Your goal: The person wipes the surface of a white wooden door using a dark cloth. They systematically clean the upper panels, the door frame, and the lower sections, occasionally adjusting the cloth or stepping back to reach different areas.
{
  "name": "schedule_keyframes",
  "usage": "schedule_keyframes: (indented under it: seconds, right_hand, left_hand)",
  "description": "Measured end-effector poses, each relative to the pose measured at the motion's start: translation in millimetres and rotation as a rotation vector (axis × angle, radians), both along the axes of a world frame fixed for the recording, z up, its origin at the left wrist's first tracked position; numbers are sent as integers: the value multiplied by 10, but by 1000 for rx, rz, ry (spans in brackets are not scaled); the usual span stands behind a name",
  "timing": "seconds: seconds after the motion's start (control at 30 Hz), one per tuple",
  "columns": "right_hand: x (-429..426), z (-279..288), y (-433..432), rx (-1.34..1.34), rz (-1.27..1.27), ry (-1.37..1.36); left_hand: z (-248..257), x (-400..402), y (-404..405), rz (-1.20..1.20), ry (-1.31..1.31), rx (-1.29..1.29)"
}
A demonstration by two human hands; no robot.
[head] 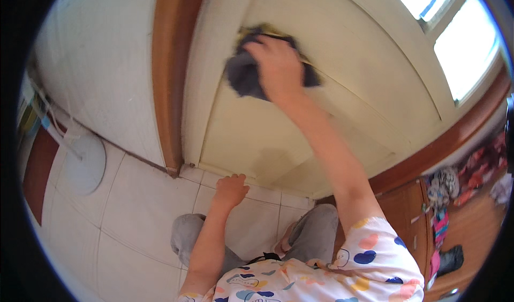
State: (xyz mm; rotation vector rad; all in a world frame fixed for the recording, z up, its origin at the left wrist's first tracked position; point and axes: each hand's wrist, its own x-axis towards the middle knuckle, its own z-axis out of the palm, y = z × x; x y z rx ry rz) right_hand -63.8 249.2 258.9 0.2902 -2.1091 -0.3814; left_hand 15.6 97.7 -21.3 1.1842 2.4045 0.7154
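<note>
My right hand (279, 67) presses a dark grey cloth (243, 75) flat on the cream panelled door (237, 133). The cloth is blurred, and a yellowish edge shows along its upper side. My right arm is stretched out and up across the door. My left hand (232, 190) hangs low in front of my knees, near the door's bottom edge. Nothing is seen in it, and its fingers are loosely curled and partly apart.
A brown wooden door frame (172, 73) borders the white wall (100, 69). At left a round white stand base (85, 161) rests on the tiled floor (136, 221). On the right is a wooden cabinet (401, 209) with fabrics (441, 189) beside it. Bright window panes (466, 49) are upper right.
</note>
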Motion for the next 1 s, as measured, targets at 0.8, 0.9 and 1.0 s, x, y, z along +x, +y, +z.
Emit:
schedule_keyframes:
  seconds: [0.8, 0.9, 1.0]
  right_hand:
    - [2332, -231, 1769, -104, -297, 117]
    - [2454, -153, 1775, -97, -220, 63]
    - [2787, -164, 2138, -144, -262, 54]
  left_hand:
    - [-439, 102, 31, -106, 34, -180]
    - [-467, 134, 5, -61, 20, -208]
    - [-437, 187, -139, 17, 8, -219]
